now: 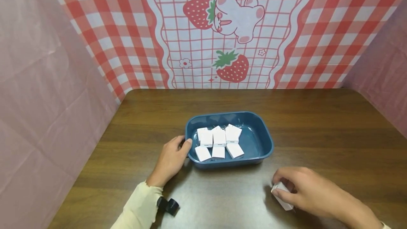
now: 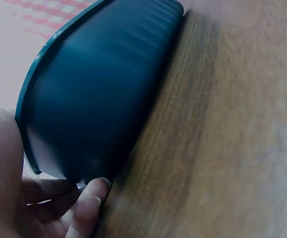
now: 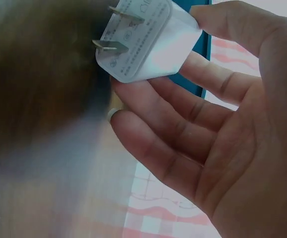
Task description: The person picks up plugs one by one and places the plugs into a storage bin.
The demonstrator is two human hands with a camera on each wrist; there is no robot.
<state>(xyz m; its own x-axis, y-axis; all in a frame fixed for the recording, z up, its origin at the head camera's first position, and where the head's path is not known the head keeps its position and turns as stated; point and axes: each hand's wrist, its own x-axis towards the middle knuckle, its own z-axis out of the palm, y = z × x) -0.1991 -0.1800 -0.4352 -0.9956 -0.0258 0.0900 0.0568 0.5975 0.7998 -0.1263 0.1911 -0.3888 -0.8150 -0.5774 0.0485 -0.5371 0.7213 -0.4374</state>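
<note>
My left hand (image 1: 171, 159) grips the left end of a blue rectangular basin (image 1: 259, 146), thumb over the rim. In the left wrist view its fingertips curl below the rim, against the outer wall. Inside the basin several white charger plugs (image 1: 219, 138) lie in a cluster toward the left, some resting on others. To the right and nearer to me, my right hand (image 1: 310, 189) pinches another white charger plug (image 3: 171, 52) between thumb and fingers. The right wrist view shows its two metal prongs and small print, prongs pointing away from the palm.
A brown wooden table (image 1: 152, 116) carries the basin. Behind it hangs a red-and-white checked cloth (image 1: 127, 38) with strawberry prints. Pink cloth (image 1: 47, 80) hangs along the left side and also on the right. A small black device (image 1: 168, 206) sits at the left wrist.
</note>
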